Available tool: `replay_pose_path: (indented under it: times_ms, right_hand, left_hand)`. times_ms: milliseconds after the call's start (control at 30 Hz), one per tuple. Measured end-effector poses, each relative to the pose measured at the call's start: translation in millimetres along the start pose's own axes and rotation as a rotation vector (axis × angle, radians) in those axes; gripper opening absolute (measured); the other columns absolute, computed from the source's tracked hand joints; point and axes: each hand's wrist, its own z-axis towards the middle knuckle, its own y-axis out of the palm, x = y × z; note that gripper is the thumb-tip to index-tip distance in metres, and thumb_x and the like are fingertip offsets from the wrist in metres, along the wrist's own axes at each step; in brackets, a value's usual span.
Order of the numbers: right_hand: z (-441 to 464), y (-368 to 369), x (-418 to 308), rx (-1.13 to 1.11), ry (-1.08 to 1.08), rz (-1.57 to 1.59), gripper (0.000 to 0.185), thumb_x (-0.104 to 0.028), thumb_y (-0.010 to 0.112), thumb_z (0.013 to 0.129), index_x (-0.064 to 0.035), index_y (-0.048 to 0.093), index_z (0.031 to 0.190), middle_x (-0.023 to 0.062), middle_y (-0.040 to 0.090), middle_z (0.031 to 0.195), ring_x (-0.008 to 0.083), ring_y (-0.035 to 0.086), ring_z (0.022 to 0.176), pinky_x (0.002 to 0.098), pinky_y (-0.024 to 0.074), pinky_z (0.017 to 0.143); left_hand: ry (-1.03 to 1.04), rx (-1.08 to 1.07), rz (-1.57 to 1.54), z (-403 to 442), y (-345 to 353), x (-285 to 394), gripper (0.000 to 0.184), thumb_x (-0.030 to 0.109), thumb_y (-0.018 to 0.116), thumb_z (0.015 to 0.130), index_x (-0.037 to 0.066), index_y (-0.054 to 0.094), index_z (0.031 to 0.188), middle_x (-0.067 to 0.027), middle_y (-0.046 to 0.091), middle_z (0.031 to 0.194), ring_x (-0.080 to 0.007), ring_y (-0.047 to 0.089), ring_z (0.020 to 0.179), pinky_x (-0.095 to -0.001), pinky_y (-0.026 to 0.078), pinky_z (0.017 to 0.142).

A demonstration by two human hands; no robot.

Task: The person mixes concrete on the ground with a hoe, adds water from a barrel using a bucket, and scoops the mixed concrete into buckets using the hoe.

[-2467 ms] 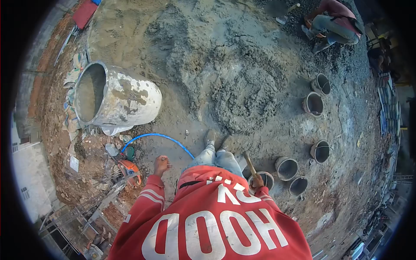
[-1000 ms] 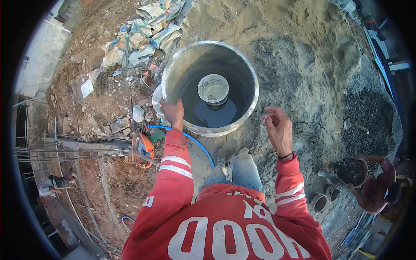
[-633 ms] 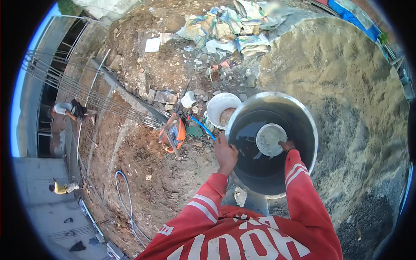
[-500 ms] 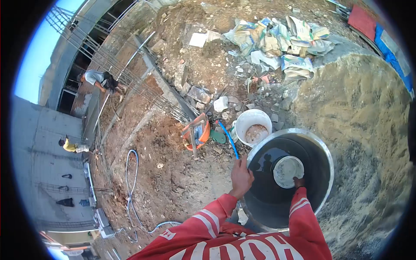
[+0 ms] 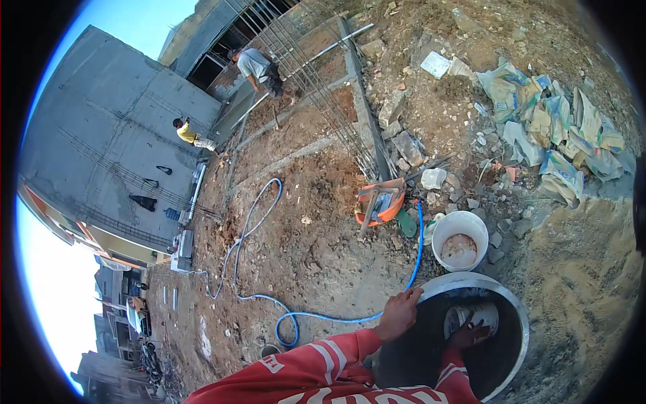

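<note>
In the head view, the left hand point(image 5: 398, 315) puts its fingers on the rim of the big drum point(image 5: 523, 337). The right hand point(image 5: 468, 334) is inside, against the small bucket point(image 5: 484, 313), which is tilted in the drum. Whether either hand grips, I cannot tell. A white bucket point(image 5: 460, 237) stands just beside.

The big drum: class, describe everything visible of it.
The big drum is round and open-topped, with a pale rim and dark interior; material unclear. It stands upright at lower right, partly hidden by a red sleeve. The left hand's grip is on its rim; a smaller bucket and the right hand's grip are inside.
</note>
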Motion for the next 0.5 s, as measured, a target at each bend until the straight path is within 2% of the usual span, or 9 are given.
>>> replay_pose_path:
  times_ms: [67, 100, 300, 500]
  right_hand:
    - [-14.4, 9.8, -24.8, -0.449, -0.017, -0.08, 0.077, -0.012, 0.057, 0.089, -0.0273, 0.023, 0.156, 0.0243, 0.015, 0.158, 0.051, 0.022, 0.142, 0.0545, 0.0448, 0.101]
    - [-15.5, 8.6, -32.7, -0.557, -0.025, -0.066, 0.077, -0.012, 0.057, 0.088, -0.0273, 0.022, 0.156, 0.0243, 0.015, 0.158, 0.0515, 0.022, 0.142, 0.055, 0.0444, 0.101]
    - [-36.8, -3.8, -65.7, -0.737, -0.151, 0.076, 0.079, -0.015, 0.059, 0.087, -0.0272, 0.021, 0.156, 0.0247, 0.016, 0.158, 0.0542, 0.021, 0.141, 0.0582, 0.0419, 0.102]
    - [-47.4, 6.2, -64.8, -0.785, -0.139, 0.175, 0.081, -0.017, 0.06, 0.086, -0.0271, 0.02, 0.156, 0.025, 0.017, 0.157, 0.0565, 0.02, 0.14, 0.0608, 0.0399, 0.103]
  left_hand:
    - [-0.01, -0.015, 0.012, -0.1, -1.1, 0.8, 0.046, 0.004, 0.057, 0.08, 0.007, 0.047, 0.125, -0.0155, 0.059, 0.109, -0.0342, 0.063, 0.096, -0.0471, 0.051, 0.08]
    - [-0.006, -0.007, 0.01, -0.4, -1.2, 1.1, 0.046, 0.004, 0.058, 0.08, 0.006, 0.047, 0.124, -0.0157, 0.059, 0.108, -0.0342, 0.063, 0.095, -0.0468, 0.051, 0.079]
    - [0.002, 0.011, 0.006, 0.8, 2.6, 0.0, 0.047, 0.006, 0.059, 0.079, 0.005, 0.047, 0.124, -0.0169, 0.058, 0.108, -0.0354, 0.063, 0.094, -0.0463, 0.052, 0.078]
    - [0.007, 0.008, -0.081, 1.1, 0.1, -3.0, 0.046, 0.008, 0.059, 0.079, 0.004, 0.047, 0.123, -0.0192, 0.057, 0.109, -0.038, 0.063, 0.096, -0.0485, 0.053, 0.079]
